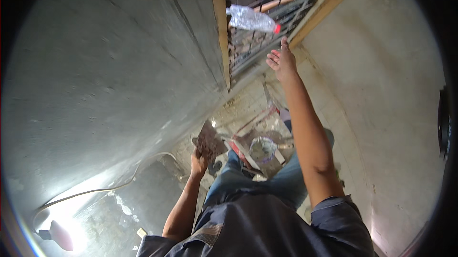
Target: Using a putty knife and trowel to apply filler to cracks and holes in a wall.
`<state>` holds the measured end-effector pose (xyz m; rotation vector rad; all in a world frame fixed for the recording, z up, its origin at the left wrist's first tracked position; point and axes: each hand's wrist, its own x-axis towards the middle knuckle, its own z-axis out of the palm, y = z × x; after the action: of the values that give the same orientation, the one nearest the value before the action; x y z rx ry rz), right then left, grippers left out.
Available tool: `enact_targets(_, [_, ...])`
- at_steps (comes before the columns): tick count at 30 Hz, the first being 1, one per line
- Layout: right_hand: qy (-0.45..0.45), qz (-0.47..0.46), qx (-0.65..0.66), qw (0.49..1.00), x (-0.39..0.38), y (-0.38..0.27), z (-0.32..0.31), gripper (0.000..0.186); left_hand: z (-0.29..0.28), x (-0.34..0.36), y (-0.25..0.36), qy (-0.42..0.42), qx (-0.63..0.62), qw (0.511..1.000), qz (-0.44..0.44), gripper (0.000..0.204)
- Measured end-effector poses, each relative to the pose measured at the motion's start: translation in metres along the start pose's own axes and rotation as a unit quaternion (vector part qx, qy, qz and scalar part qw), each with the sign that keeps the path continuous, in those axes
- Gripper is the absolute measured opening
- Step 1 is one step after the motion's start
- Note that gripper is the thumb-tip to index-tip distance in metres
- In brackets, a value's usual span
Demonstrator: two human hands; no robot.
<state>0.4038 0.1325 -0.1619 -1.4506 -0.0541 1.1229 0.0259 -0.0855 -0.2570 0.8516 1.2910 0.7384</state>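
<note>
My right arm is stretched far forward, and my right hand (283, 62) is open with its fingers apart and nothing in it. Just beyond the fingertips is a clear, crumpled plastic bottle (252, 19) with a red cap, in front of the barred window; whether it touches the bars cannot be told. My left hand (199, 162) is low on the left, closed on a flat plastering float (211, 141) with a rough brown surface. Its handle is mostly hidden by the hand.
A wooden-framed window opening with a metal grille (257, 42) lies ahead. Grey plastered walls (95, 66) rise on both sides. Below, a bucket (263, 149) of grey mix stands near my legs. A cable (102, 189) runs to a bright lamp (61, 236) at lower left.
</note>
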Motion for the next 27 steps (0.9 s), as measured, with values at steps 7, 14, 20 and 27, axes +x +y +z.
enact_targets(7, [-0.251,-0.083,-0.712,0.651,-0.076,0.123,-0.175,0.032,0.026,0.017,-0.046,-0.072,0.083,0.993,-0.037,0.025])
enact_targets(14, [-0.201,-0.055,-0.895,0.394,-0.132,0.188,-0.217,0.046,0.076,0.008,-0.026,-0.096,0.256,0.962,0.016,0.029])
enact_targets(20, [-0.183,0.158,-0.873,0.424,-0.133,0.16,-0.181,0.036,0.094,0.011,-0.042,-0.071,0.334,0.94,0.007,0.035])
enact_targets(27, [-0.219,0.169,-0.831,0.483,-0.109,0.175,-0.221,0.03,0.089,0.03,-0.052,-0.049,0.287,0.956,-0.024,0.035])
